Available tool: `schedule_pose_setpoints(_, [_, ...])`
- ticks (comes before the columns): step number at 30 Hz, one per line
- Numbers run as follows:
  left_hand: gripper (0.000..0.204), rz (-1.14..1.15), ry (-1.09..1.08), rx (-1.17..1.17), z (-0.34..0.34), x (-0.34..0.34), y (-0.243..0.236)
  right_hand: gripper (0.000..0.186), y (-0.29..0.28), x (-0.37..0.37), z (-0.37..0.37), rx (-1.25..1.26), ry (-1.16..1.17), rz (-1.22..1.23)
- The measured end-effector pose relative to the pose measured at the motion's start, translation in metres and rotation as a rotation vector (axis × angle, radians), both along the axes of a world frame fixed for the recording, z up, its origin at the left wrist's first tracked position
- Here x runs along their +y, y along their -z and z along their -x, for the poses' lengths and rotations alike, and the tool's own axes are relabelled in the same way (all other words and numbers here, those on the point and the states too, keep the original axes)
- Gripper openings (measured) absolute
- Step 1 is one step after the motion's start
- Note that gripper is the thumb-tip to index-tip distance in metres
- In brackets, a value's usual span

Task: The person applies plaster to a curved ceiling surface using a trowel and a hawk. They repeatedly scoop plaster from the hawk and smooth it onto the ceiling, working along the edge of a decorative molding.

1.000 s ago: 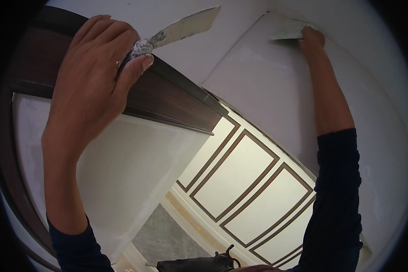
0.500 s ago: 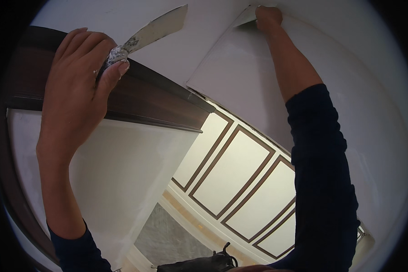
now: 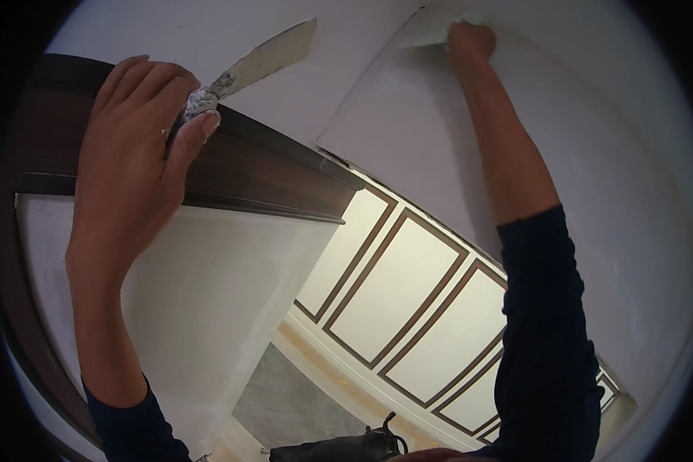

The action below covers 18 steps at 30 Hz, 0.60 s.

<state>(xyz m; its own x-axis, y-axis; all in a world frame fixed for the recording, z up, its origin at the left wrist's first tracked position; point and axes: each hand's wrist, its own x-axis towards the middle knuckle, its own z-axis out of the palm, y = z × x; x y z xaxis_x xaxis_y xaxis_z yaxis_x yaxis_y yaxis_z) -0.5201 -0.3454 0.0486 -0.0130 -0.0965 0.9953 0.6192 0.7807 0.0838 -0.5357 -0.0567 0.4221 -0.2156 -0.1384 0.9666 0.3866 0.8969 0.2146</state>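
In my left hand (image 3: pixel 135 150), at the upper left, is a putty knife (image 3: pixel 266 58) with a white-smeared neck. My fingers wrap its handle, and its blade points up to the right. My right hand (image 3: pixel 473 42) reaches to the top of the view, closed round a flat, pale, blade-like tool (image 3: pixel 431 35). That tool lies close against the smooth white surface (image 3: pixel 396 138); its handle is hidden in my fist. White specks cling to my left hand.
Dark wooden trim (image 3: pixel 277 177) runs behind my left hand, above a pale panel (image 3: pixel 223 269). Farther down are a wall with brown-framed panels (image 3: pixel 396 289), a grey floor area (image 3: pixel 296 396) and a black bag-like thing (image 3: pixel 339 446). A straight edge borders the white surface.
My right hand and its flat tool have shifted slightly right and down along the white surface, the forearm lower too. My left hand with the putty knife has barely moved.
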Motion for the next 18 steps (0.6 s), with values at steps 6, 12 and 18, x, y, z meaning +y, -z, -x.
schedule_pose_setpoints(6, [0.026, -0.026, -0.008, -0.007, -0.013, -0.008, -0.004, 0.031, -0.034, -0.023, 0.057, 0.253, -0.336, 0.144])
schedule_pose_setpoints(12, [0.025, -0.033, 0.005, 0.075, -0.002, 0.0, 0.0, 0.035, -0.011, -0.01, 0.032, 0.364, -0.873, 0.605])
schedule_pose_setpoints(18, [0.026, -0.039, 0.006, -0.062, -0.008, -0.004, -0.004, 0.038, -0.015, -0.019, 0.052, 0.036, -0.439, 0.238])
